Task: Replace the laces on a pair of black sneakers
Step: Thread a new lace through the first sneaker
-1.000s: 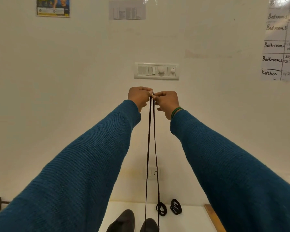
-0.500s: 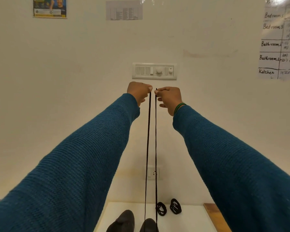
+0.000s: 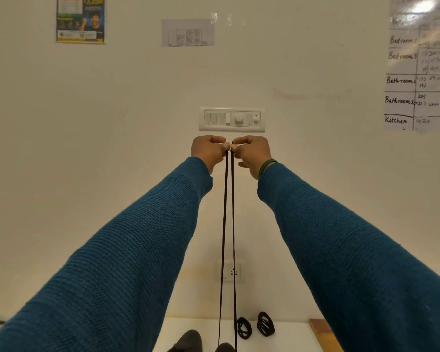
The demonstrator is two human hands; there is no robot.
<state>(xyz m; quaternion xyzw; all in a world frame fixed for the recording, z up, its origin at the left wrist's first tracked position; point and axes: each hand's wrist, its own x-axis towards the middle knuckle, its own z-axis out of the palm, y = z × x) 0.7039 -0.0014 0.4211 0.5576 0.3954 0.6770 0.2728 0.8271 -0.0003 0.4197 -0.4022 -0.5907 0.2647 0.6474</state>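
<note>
The black lace (image 3: 223, 224) is stretched in two near-parallel strands that run from the raised hands down to the bottom edge of the view, where they pass over the toes of the two black sneakers (image 3: 188, 340) on the white table (image 3: 287, 337). Both arms, in teal knit sleeves (image 3: 137, 250), reach straight forward and up, with the hands just below the wall switch panel (image 3: 231, 119). The left hand (image 3: 208, 151) pinches the top of the left strand between thumb and curled fingers. The right hand (image 3: 252, 153), with a green bangle (image 3: 266, 166) at its wrist, pinches the right strand the same way. The fingertips of the two hands meet or nearly meet. Two coiled black laces (image 3: 244, 327) lie on the table just right of the strands.
</note>
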